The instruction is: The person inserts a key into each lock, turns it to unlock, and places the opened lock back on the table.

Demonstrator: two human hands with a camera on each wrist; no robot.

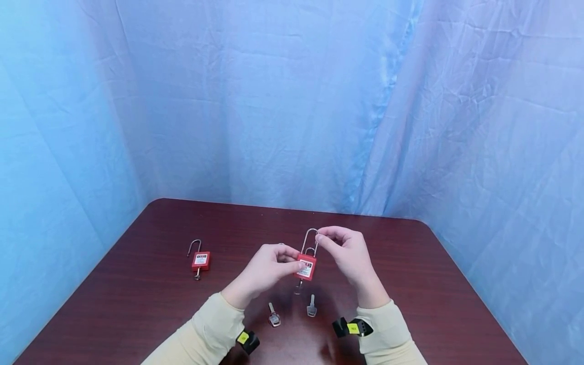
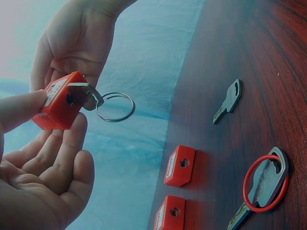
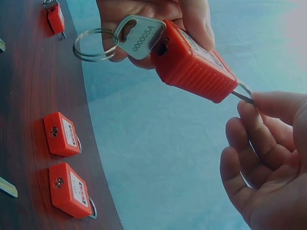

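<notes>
Holding a red padlock (image 1: 306, 267) above the table (image 1: 438, 284), the left hand (image 1: 263, 271) pinches the lock's body between thumb and fingertips, while the right hand (image 1: 348, 251) pinches the top of the long steel shackle (image 1: 309, 240) between thumb and forefinger, its other fingers loosely curled. A key (image 3: 140, 37) sits in the keyway below the left fingers, a ring (image 3: 94, 45) dangling from it. Judged risks: the light two-point grip may let the lock twist or drop, and the key could slip out. Two loose keys (image 1: 312, 306) lie just beneath the hands; another padlock (image 1: 199, 260) rests well beyond the left fingers. Open room remains beyond the right fingers.
</notes>
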